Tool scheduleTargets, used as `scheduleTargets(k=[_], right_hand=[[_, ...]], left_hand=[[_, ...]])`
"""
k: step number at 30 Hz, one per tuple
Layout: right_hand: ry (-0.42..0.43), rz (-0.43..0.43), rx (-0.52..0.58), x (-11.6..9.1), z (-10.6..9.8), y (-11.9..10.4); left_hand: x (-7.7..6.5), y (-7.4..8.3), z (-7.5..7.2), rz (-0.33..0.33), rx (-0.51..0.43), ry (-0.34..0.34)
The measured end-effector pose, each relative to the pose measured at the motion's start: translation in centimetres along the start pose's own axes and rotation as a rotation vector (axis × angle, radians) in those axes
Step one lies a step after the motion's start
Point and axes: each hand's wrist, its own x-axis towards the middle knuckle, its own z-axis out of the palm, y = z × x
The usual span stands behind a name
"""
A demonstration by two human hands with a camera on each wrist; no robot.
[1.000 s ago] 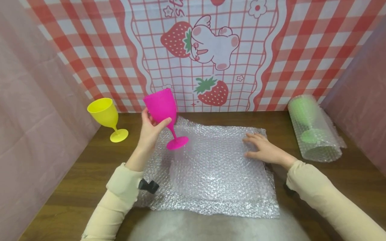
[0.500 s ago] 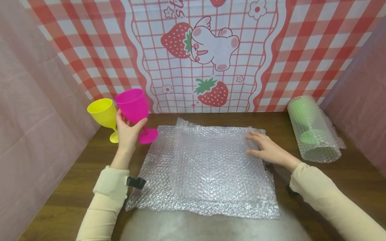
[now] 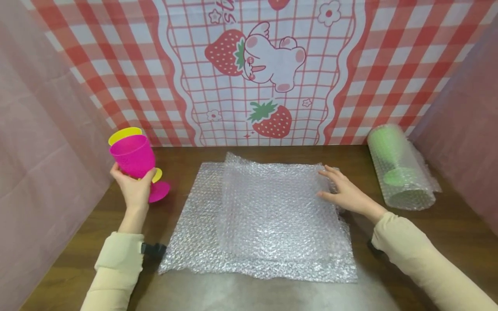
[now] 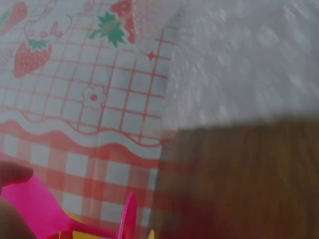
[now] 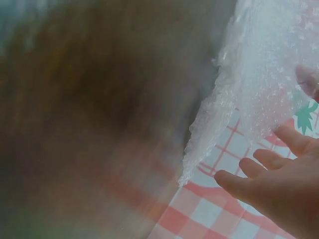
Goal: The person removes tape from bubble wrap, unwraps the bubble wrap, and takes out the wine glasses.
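Observation:
My left hand (image 3: 134, 188) grips a bright pink goblet (image 3: 134, 156) round its bowl, with the foot hanging to the right. Right behind it stands a yellow goblet (image 3: 125, 134), mostly hidden; its rim and part of its foot show. In the left wrist view the thumb lies against the pink goblet (image 4: 35, 204). Two stacked sheets of bubble wrap (image 3: 280, 216) lie flat in the middle of the table. Over their upper right edge is my right hand (image 3: 344, 190), fingers loosely extended and holding nothing; whether it touches the wrap I cannot tell.
A green goblet (image 3: 391, 151) rolled in bubble wrap (image 3: 410, 198) lies at the back right of the wooden table (image 3: 439, 259). A red and white checked cloth (image 3: 373, 86) hangs behind the table. Pink curtains (image 3: 46, 129) close off both sides.
My left hand has carried the pink goblet leftward from over the bubble wrap to in front of the yellow goblet. The right hand has barely moved.

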Motion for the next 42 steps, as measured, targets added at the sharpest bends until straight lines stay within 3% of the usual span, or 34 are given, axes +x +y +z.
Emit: scheduleTargets(k=[10, 15, 20, 30, 33, 37, 39, 42], right_hand=[[0.007, -0.025, -0.013, 0.2, 0.1, 0.3], [0.029, -0.011, -0.009, 0.0, -0.4, 0.4], [0.117, 0.024, 0.0, -0.3, -1.6, 0.3], [0.304, 0.086, -0.006, -1.0, -4.1, 0.9], [0.37, 0.082, -0.013, -1.3, -4.7, 1.2], [0.446, 0.079, -0.018, -1.6, -5.7, 1.4], [0.467, 0.089, -0.046, -1.7, -6.2, 1.6], [0.478, 0.124, -0.136, -1.9, -7.0, 2.1]], left_hand=[[0.1, -0.6, -1.5, 0.06, 0.093, 0.188], [0.5, -1.2, -2.3, -0.005, 0.206, 0.241], [0.7, -1.4, -2.6, -0.051, 0.258, 0.258], [0.3, -1.6, -2.4, -0.033, 0.273, 0.297], [-0.1, -1.2, -1.9, 0.031, 0.329, 0.332], [-0.7, -0.2, -0.9, 0.23, 0.41, 0.371], [-1.2, 0.5, -0.1, 0.343, 0.412, 0.348], [-2.3, 1.6, 1.4, 0.448, 0.393, 0.24]])
